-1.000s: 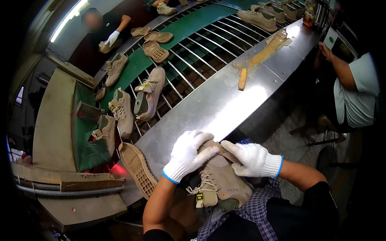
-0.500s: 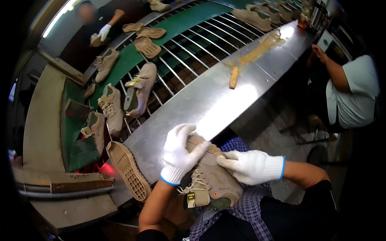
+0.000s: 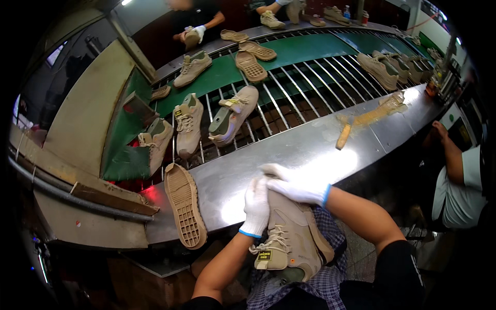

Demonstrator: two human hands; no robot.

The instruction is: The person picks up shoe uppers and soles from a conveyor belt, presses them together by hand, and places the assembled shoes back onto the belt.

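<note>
A beige lace-up shoe (image 3: 292, 227) rests on my lap, toe pointing away, its heel opening towards me. A tan sole runs along its right side. My left hand (image 3: 256, 206), in a white knit glove with a blue cuff, grips the left of the toe. My right hand (image 3: 298, 187), gloved alike, wraps over the toe from the right; its fingertips are smeared by motion and cover the toe's tip. Left of my hands, a loose tan sole (image 3: 182, 199) lies with its ribbed and gridded face up on the metal bench's end.
Along the metal bench (image 3: 279, 150) lies a wooden-handled tool (image 3: 343, 136) by a dried glue patch (image 3: 377, 111). Beyond it, a rack of metal bars (image 3: 294, 93) carries several shoes and soles. One co-worker (image 3: 196, 20) handles a shoe opposite; another person (image 3: 460, 191) sits at right.
My view has turned left. My right hand has moved from the shoe's right side up over the toe, and the shoe has swung more upright, toe away from me.
</note>
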